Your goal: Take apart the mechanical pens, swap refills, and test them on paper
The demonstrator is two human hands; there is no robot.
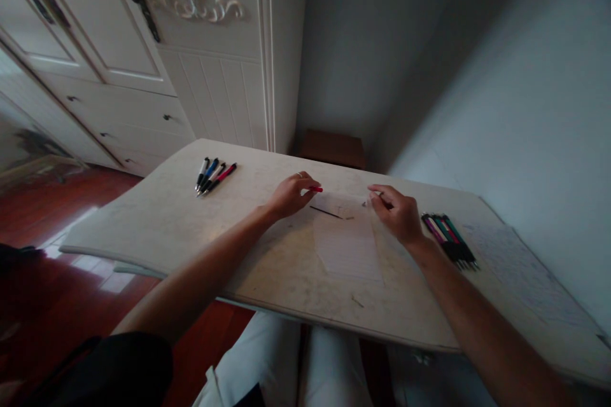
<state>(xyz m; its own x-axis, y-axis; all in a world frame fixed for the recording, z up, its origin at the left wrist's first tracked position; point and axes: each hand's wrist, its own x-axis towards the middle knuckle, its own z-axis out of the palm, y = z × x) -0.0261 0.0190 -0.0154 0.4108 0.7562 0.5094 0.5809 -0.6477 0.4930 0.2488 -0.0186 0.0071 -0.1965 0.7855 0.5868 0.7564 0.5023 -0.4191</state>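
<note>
My left hand [292, 194] pinches a short red pen barrel [316, 189] above the far end of a lined paper sheet [348, 251]. Just below that hand, a thin dark pen refill [326, 212] lies slantwise, with a small spring-like piece [350, 218] by its right end. My right hand [397, 210] is curled at the sheet's far right corner, thumb and index finger close together. Whatever may be between those fingertips is too small to make out. A tiny dark-and-silver part [363, 204] shows just left of them.
Several pens [214, 177] in white, blue and red lie at the table's left. To the right, several dark-gripped pens [449, 240] lie side by side near a patterned sheet [520, 270]. A small thin bit [357, 301] lies near the front edge of the white table [267, 267].
</note>
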